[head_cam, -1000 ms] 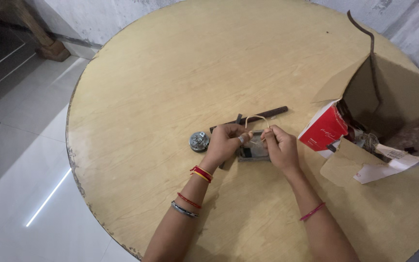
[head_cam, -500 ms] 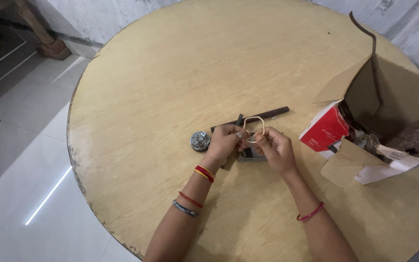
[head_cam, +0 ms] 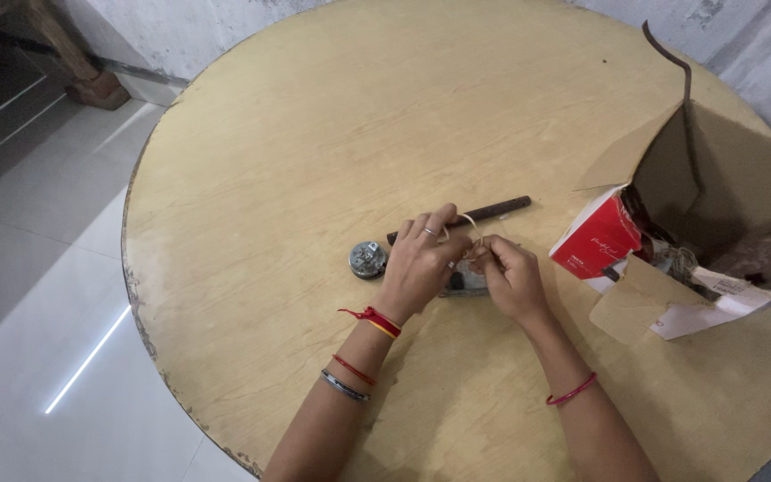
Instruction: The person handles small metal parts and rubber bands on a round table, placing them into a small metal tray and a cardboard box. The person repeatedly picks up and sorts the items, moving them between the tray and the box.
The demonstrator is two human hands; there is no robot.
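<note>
Mid-desk (head_cam: 314, 134), my left hand (head_cam: 419, 263) and right hand (head_cam: 512, 277) pinch a pale rubber band (head_cam: 468, 221) together over a small dark packet (head_cam: 468, 282); I judge wrapping underway, stretching the loop around next.

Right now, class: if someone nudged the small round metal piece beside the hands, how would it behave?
The round metal piece lies flat on the table, so it would probably slide, not roll. It looks like solid metal, so likely heavy for its size. Stood on edge, it might roll.
</note>
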